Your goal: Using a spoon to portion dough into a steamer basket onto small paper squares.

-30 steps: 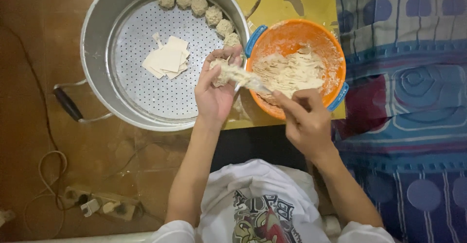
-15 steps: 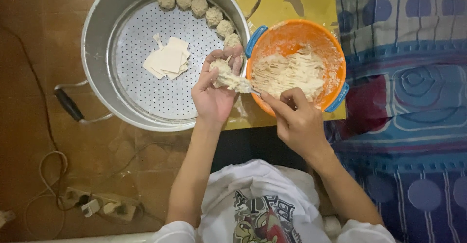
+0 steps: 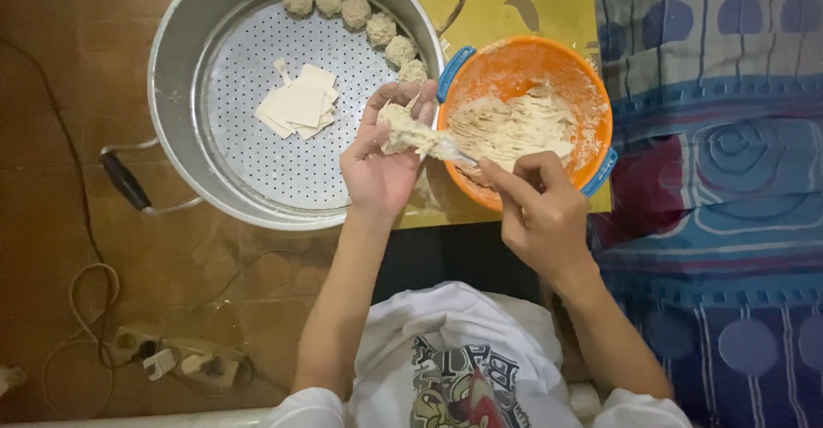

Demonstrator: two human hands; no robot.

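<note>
From the head camera, looking straight down: the left hand (image 3: 381,158) is cupped palm-up at the centre of the frame, fingers curled around a dumpling (image 3: 401,132) of pale wrapper and filling that rests in the palm. The right hand (image 3: 540,214), at about 4 o'clock from the left, is pinched shut on a small utensil (image 3: 454,152) whose tip touches the dumpling; its kind is too blurred to tell.

Just beside the left hand, at 3 o'clock, sits an orange bowl (image 3: 591,93) with blue handles, holding pale shredded filling (image 3: 514,128). The bowl stands on a yellow board (image 3: 549,8).

At 10 o'clock from the left hand is a large metal steamer pot (image 3: 176,93) with a perforated tray. A stack of square wrappers (image 3: 300,104) lies near the tray's middle, and a row of finished dumplings (image 3: 356,8) curves along its rim from 12 to 2 o'clock.

At the frame's 7 o'clock a power strip (image 3: 184,361) with cords lies on the brown floor. Along the right edge spreads a blue patterned cloth (image 3: 729,136). The person's white printed shirt (image 3: 463,359) fills 6 o'clock.
</note>
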